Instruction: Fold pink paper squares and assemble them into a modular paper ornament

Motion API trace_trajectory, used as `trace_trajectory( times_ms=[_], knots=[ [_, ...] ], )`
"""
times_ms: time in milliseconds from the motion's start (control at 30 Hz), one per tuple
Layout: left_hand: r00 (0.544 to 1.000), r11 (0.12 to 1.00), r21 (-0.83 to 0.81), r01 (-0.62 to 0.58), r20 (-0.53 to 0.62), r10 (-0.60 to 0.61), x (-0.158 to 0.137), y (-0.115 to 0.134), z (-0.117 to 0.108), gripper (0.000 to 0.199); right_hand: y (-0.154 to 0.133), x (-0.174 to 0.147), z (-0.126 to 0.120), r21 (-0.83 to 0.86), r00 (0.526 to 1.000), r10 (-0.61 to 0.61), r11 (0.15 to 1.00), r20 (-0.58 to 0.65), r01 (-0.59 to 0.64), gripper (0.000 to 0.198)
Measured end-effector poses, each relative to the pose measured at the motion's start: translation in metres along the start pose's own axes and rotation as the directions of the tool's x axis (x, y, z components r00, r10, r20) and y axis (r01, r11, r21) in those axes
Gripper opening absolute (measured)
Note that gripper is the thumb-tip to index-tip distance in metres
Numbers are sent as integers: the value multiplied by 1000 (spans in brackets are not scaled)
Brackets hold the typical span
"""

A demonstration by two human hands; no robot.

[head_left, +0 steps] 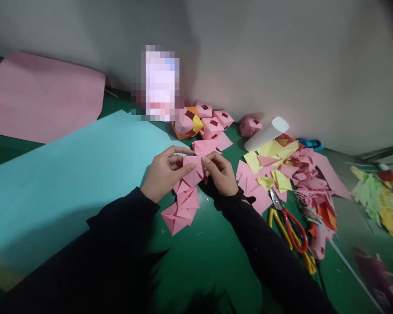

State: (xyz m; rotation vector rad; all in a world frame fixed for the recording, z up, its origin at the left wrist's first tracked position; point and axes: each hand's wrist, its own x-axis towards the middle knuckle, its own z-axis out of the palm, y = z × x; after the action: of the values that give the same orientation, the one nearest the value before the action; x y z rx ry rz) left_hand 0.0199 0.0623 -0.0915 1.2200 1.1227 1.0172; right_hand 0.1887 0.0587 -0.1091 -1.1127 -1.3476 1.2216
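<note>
Between my two hands is a folded pink paper piece [192,166] with crease lines showing. My left hand [167,171] pinches its left side with thumb and fingers. At its right edge, my right hand [220,171] is closed, thumb and fingertips gripping the paper. Below the hands, more folded pink paper pieces [180,214] lie overlapping in a row on the green table [212,261]. Just beyond my fingers sits another folded pink piece [205,146].
Pink paper shapes with square holes [212,127] stand by the wall, near a blurred-out bright object [160,85]. A white cylinder [267,133], yellow and pink scraps [281,152] and red-handled scissors [291,226] lie right. Blue sheet [85,161] and pink sheet [52,96] cover the left.
</note>
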Motion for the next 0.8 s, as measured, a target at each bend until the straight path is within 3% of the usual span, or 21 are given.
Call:
trace_trajectory(
  times_ms=[167, 367, 567, 800],
  knots=[
    [1000, 1000, -6, -2, 5, 2, 0, -2, 0, 33, 3, 0, 0, -46, 999, -7, 999, -37, 6, 30],
    [1000, 1000, -13, -4, 13, 4, 0, -2, 0, 34, 6, 1, 1, 45, 996, 56, 998, -73, -53, 44],
    [999, 1000, 17, -16, 32, 15, 1, -2, -1, 33, -2, 0, 1, -46, 998, 9, 999, -63, -12, 33],
    [1000, 1000, 21, -18, 19, 18, 1, -2, -1, 32, 1, 0, 1, -40, 997, 52, 998, -64, -55, 40]
  ],
)
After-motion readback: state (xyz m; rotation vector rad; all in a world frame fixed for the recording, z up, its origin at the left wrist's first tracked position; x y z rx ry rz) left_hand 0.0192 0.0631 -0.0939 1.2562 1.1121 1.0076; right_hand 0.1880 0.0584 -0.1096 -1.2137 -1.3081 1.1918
